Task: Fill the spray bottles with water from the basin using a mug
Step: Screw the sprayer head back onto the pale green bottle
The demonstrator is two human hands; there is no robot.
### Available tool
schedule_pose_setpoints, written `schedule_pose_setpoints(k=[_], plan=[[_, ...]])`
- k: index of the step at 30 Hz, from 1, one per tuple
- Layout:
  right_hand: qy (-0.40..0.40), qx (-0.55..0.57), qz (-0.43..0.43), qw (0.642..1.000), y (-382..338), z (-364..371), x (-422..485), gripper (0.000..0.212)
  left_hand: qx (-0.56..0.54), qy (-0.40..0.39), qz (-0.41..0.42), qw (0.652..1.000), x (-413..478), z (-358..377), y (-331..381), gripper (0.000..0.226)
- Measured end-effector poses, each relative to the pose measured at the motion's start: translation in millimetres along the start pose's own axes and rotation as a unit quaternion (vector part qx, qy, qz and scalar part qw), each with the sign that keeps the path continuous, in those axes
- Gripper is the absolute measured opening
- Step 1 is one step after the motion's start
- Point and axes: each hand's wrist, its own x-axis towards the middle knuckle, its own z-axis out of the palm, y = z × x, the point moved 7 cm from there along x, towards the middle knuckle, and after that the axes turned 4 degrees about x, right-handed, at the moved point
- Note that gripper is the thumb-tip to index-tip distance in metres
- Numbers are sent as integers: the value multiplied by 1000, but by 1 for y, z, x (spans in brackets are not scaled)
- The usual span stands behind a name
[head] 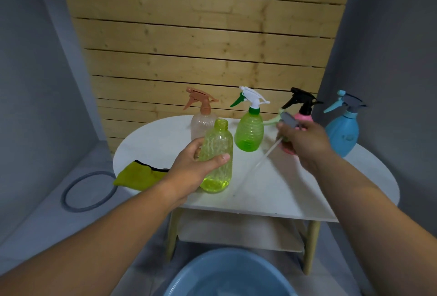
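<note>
Basin (233,269) cropped; right hand (305,145) gripping blurred sprayer (290,119) hides pink bottle (305,117).

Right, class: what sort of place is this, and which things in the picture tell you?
Probably a staged indoor work corner: plank wall, small white table with spray bottles, blue basin on the floor.

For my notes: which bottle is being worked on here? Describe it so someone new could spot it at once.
At the white oval table before the wooden slat wall, look front left. The yellow-green bottle gripped by the left hand is the only one with an open neck; a loose spray head is in the right hand.
</note>
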Motion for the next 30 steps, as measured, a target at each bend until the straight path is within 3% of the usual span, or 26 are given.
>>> schedule_pose_setpoints(k=[6, 9, 12, 15, 20, 24, 30], plan=[[47, 170, -141, 974, -87, -21, -20, 30, -2, -10, 5, 1000, 1, 15, -2, 76], [62, 228, -195, 952, -114, -27, -32, 39, 3, -9, 14, 1000, 3, 22, -5, 50], [70, 250, -234, 937, -132, -31, -41, 29, -2, -8, 15, 1000, 5, 28, -8, 38], [64, 252, -243, 934, -137, -28, -45, 21, -14, 1, 16, 1000, 8, 32, -10, 42], [57, 236, -229, 943, -134, -26, -44, 41, -15, 5, 10, 1000, 12, 35, -15, 44], [53, 219, -217, 950, -130, -23, -42, 36, -18, 4, 11, 1000, 13, 34, -16, 42], [58, 174, -211, 960, -116, -7, -42, 51, -18, 1, 10, 1000, 10, 37, -14, 54]])
